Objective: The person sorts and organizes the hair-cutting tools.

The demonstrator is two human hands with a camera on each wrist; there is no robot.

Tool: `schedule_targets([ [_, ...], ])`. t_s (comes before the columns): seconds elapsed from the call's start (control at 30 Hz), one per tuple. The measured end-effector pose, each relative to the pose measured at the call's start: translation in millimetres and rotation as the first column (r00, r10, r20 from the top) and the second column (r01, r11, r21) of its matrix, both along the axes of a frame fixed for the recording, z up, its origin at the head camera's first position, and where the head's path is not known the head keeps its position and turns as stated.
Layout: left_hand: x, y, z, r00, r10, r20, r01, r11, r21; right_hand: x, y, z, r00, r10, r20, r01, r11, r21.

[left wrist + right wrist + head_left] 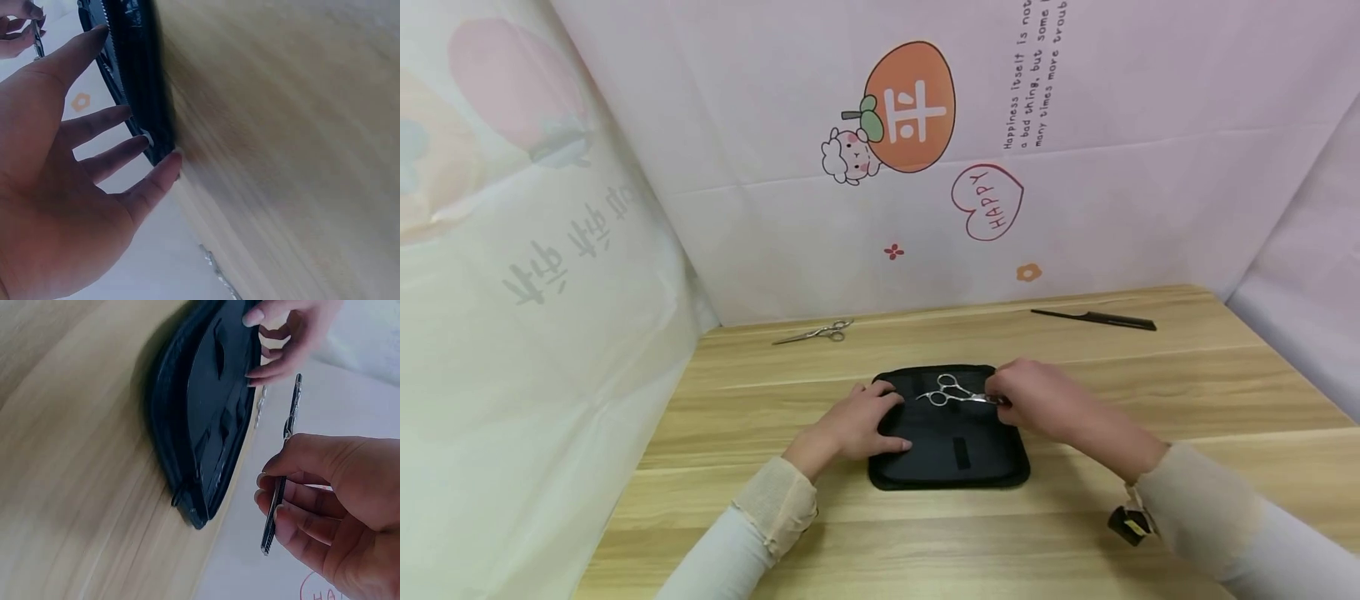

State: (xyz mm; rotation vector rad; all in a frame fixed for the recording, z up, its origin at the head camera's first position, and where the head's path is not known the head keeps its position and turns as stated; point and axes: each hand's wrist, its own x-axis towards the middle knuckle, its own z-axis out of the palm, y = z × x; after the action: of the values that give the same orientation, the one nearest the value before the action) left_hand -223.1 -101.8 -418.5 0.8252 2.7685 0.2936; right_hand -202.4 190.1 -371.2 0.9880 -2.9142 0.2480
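Observation:
A black zip case lies on the table in front of me, with strap loops on its inner face. My left hand is at the case's left side, its fingers spread and relaxed; in the left wrist view fingertips touch the zipped edge. Over the upper right part of the case, my right hand pinches a pair of silver hairdressing scissors by the blades. Their finger rings point left. In the right wrist view the scissors show a toothed blade edge, and they are held apart from the case.
Another pair of silver scissors lies at the back left of the wooden table. A black tail comb is at the back right. A printed cloth hangs behind the table and at its sides.

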Motion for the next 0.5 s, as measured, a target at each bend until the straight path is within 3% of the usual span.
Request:
schedule_targets([
  [0.27, 1.2, 6, 1.4, 1.000, -0.001, -0.022, 0.001, 1.000, -0.021, 0.9, -15, -9.2, 0.999, 0.034, -0.033, -0.033, 0.999, 0.033],
  [0.5, 4.5, 12, 5.0, 0.993, -0.036, -0.110, 0.030, 0.998, -0.051, 0.5, -24, -11.5, 0.999, 0.041, -0.033, -0.040, 0.998, 0.044],
])
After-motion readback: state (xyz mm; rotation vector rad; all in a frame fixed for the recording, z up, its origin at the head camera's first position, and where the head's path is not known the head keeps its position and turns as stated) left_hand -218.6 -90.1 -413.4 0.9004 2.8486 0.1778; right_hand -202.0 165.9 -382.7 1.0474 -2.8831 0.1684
